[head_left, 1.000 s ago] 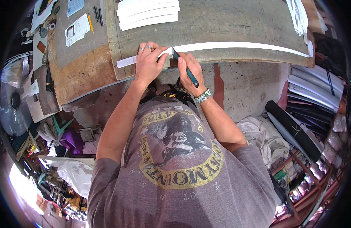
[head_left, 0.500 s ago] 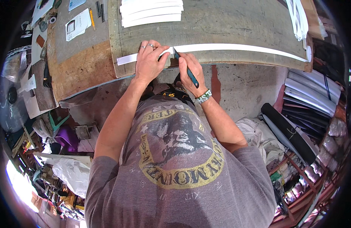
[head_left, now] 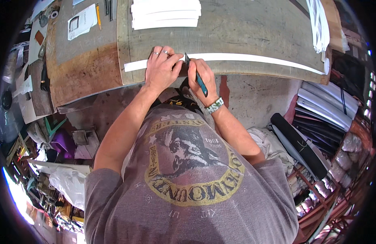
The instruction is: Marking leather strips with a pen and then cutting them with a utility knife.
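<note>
A long narrow white strip [head_left: 245,58] lies across the worktable [head_left: 245,38], close to its near edge. My left hand [head_left: 161,68], with rings on two fingers, presses on the strip near its left end, fingers bent and close together. Just to the right, my right hand [head_left: 205,77] is closed around a craft knife [head_left: 201,83] with a dark and teal handle. The blade points away from me and its tip meets the strip beside my left fingertips. Whether the strip is cut there cannot be made out.
A stack of white strips [head_left: 165,15] lies farther back. More white strips [head_left: 318,28] hang together at the far right, by a white roll [head_left: 326,66]. Papers [head_left: 82,22] and a yellow pencil [head_left: 98,17] lie at the left. Rolls of material [head_left: 324,105] are stacked below right.
The whole view has shifted slightly. In my right hand the knife is turned a little steeper, its tip staying by the strip. My left hand holds the same spot.
</note>
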Motion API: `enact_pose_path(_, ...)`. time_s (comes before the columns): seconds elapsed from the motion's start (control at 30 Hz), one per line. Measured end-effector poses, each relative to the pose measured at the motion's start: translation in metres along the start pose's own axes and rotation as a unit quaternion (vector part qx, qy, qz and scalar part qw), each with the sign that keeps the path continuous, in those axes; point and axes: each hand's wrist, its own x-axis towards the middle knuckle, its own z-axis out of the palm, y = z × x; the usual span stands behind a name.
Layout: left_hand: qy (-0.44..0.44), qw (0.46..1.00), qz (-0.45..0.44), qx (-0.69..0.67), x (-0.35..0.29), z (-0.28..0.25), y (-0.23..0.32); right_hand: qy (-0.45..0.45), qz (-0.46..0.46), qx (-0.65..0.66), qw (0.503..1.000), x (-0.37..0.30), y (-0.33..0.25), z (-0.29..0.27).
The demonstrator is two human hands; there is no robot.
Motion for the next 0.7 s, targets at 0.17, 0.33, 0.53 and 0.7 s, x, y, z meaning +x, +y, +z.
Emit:
enact_pose_path(0.17,-0.004,1.0,-0.017,0.005,-0.001,0.001,0.0,-0.01,0.027,0.009,1.0,-0.012,-0.011,-0.006)
enact_pose_path(0.33,0.012,1.0,0.009,0.005,0.0,0.0,0.001,-0.018,0.026,0.02,0.999,-0.007,0.001,0.0)
enact_pose_path(0.53,-0.001,1.0,-0.005,0.007,-0.001,0.005,0.0,-0.002,0.032,0.015,0.999,-0.022,0.0,0.004)
enact_pose_path(0.7,-0.004,1.0,-0.015,0.006,-0.003,0.002,-0.002,-0.021,0.025,0.0,0.999,-0.023,-0.009,0.001)
